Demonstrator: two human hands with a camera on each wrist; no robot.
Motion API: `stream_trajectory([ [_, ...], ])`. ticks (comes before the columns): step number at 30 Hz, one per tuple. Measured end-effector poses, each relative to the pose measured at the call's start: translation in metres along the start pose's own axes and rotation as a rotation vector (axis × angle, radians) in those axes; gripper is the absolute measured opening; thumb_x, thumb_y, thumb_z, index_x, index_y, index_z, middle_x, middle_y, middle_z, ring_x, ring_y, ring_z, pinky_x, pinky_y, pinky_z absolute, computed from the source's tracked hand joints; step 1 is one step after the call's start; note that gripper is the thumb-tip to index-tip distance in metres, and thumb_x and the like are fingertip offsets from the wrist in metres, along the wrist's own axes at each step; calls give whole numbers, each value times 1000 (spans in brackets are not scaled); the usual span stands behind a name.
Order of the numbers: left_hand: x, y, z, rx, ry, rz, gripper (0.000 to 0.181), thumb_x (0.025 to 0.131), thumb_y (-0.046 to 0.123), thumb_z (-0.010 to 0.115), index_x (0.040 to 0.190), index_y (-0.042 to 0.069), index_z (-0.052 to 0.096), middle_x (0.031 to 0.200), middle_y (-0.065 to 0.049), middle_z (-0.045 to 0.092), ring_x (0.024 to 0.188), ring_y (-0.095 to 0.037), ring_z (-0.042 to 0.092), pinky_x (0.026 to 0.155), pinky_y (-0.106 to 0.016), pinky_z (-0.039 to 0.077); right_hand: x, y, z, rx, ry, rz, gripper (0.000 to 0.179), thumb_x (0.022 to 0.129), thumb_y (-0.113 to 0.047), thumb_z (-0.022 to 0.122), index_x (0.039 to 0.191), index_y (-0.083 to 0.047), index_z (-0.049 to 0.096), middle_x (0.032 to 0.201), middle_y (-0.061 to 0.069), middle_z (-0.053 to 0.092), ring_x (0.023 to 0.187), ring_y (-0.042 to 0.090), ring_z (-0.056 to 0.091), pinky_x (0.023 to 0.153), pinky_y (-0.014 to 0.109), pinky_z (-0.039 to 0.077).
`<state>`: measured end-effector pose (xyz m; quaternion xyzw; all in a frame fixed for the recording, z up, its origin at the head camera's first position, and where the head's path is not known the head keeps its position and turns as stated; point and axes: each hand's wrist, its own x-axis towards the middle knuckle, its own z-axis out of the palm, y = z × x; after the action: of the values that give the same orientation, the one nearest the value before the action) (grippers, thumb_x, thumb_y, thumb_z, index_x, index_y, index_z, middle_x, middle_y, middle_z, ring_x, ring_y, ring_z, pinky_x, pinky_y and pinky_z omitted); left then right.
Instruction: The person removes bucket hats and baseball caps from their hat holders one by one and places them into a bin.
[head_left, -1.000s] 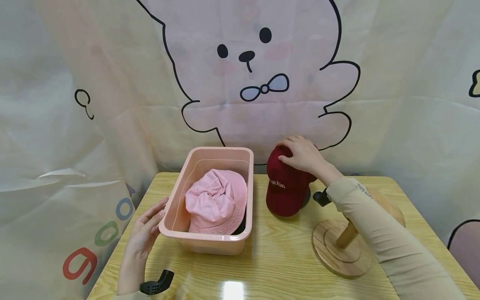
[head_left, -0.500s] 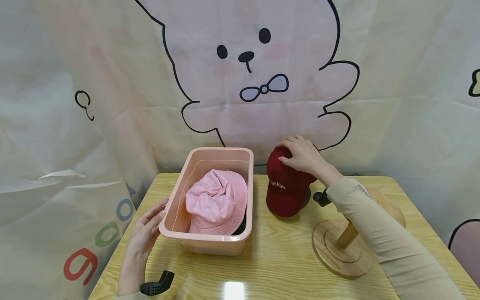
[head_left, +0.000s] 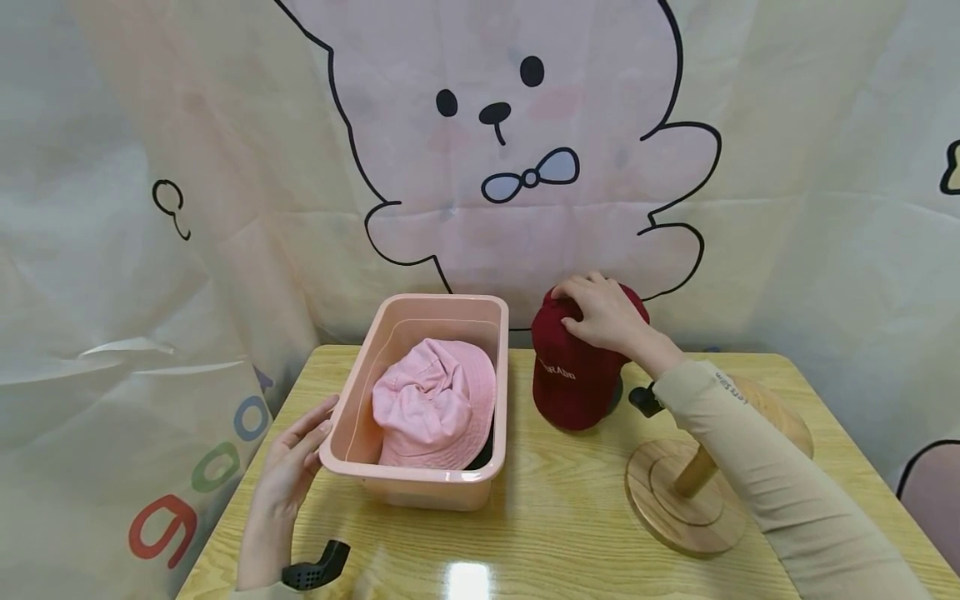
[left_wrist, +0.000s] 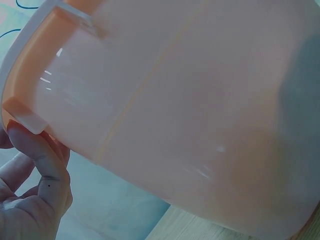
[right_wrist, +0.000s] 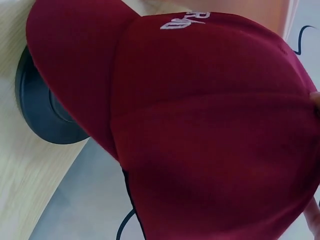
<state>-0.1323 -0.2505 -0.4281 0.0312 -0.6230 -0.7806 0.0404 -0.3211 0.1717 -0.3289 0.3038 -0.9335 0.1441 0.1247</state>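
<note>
A dark red baseball cap (head_left: 570,367) with white lettering sits over a stand at the table's back, its brim tilted down toward the front. My right hand (head_left: 603,315) grips the crown from above. In the right wrist view the cap (right_wrist: 210,125) fills most of the picture, and only bits of the fingers show at its right edge. My left hand (head_left: 287,467) holds the left rim of a pink plastic tub (head_left: 420,476); in the left wrist view its fingers curl at the tub's rim (left_wrist: 30,120). A pink bucket hat (head_left: 427,400) lies inside the tub.
A wooden stand (head_left: 686,500) with a round base and rounded top is on the right, partly under my right forearm. A dark round base (right_wrist: 50,100) shows below the cap. Something dark (head_left: 483,450) peeks out under the bucket hat. A printed curtain (head_left: 525,233) hangs behind the table.
The red cap has shifted and turned slightly under my right hand, with more of its right side showing. My left hand and the tub stay in place.
</note>
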Motion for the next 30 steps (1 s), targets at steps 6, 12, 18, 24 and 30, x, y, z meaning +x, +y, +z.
stream_trajectory([
  [6, 0, 0, 1, 1, -1, 12, 34, 99, 6, 49, 125, 19, 65, 111, 12, 68, 97, -3, 67, 75, -20, 56, -3, -1, 1, 20, 22, -55, 29, 83, -7, 65, 112, -7, 64, 115, 11, 65, 107, 30, 51, 95, 52, 42],
  [12, 0, -1, 1, -8, -7, 20, 34, 99, 5, 48, 120, 23, 67, 110, 11, 69, 95, -3, 67, 74, -19, 55, -5, -3, 0, -40, 18, -92, 34, 83, -6, 64, 116, -12, 68, 108, 11, 63, 105, 28, 50, 90, 50, 43],
  [18, 1, -1, 1, 4, -7, 13, 33, 99, 6, 49, 120, 24, 67, 112, 12, 68, 97, -3, 67, 74, -19, 55, -8, -2, -7, -34, 73, -103, 27, 82, -3, 62, 107, -11, 70, 102, 10, 63, 100, 29, 53, 84, 49, 43],
  [24, 1, -1, 1, -7, -7, 10, 34, 99, 6, 49, 117, 27, 68, 112, 13, 69, 96, -3, 67, 74, -19, 56, -9, 4, -15, 27, 164, -98, 23, 82, -2, 65, 104, -11, 68, 99, 10, 63, 99, 32, 55, 88, 51, 42],
  [30, 1, 1, 1, 0, -5, 10, 33, 99, 6, 49, 124, 20, 65, 112, 13, 68, 97, -3, 67, 74, -19, 56, -10, 11, -18, 90, 283, -95, 24, 81, 2, 66, 102, -9, 68, 90, 11, 59, 91, 32, 55, 82, 48, 42],
])
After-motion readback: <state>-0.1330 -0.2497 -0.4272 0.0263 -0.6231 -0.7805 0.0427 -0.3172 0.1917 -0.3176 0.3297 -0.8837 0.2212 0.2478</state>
